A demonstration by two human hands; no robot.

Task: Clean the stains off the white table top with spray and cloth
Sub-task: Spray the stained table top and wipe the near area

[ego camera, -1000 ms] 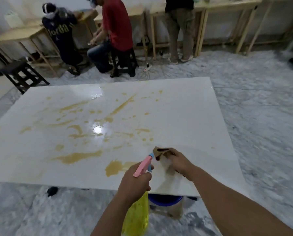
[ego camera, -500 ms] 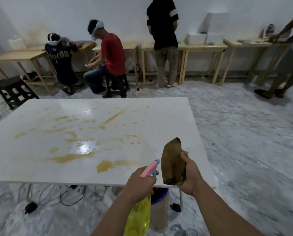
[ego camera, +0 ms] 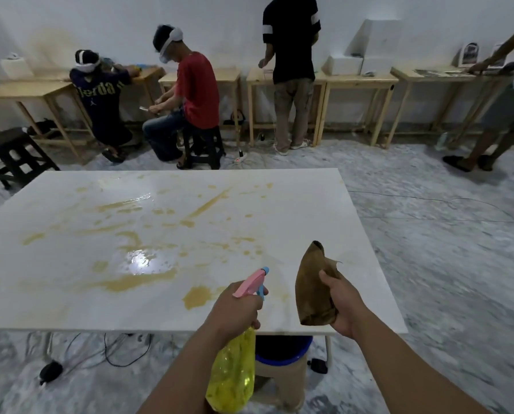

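Stains [ego camera: 136, 282] of yellowish brown lay smeared and spotted over most of the white table top [ego camera: 55, 306], thickest on its left and middle, with a glossy wet patch [ego camera: 143, 259] reflecting a light near the centre. Nearest the front edge sat one larger blot [ego camera: 197, 295], just ahead of the left hand.

That left hand [ego camera: 234, 309] was wrapped closed around the neck of the spray bottle [ego camera: 233, 375], its pink trigger head [ego camera: 251, 282] pointing out over the table while the yellow body hung below the edge. A finger seemed to lie by the trigger, though I cannot tell whether it was pressing. My worry was aim: from so low and close to the edge, a squirt could overshoot the near blot.

To the right, the right hand [ego camera: 343, 306] pinched a brown cloth [ego camera: 314, 289] between thumb and fingers, lifted clear of the surface and hanging loosely. The cloth looked already soiled, so wiping with it could smear the marks rather than lift them. Liquid pushed toward the front edge might also drip onto the cables and black adapter [ego camera: 50, 370] on the floor beneath the left side, or into the blue-rimmed bin [ego camera: 282, 355] below.
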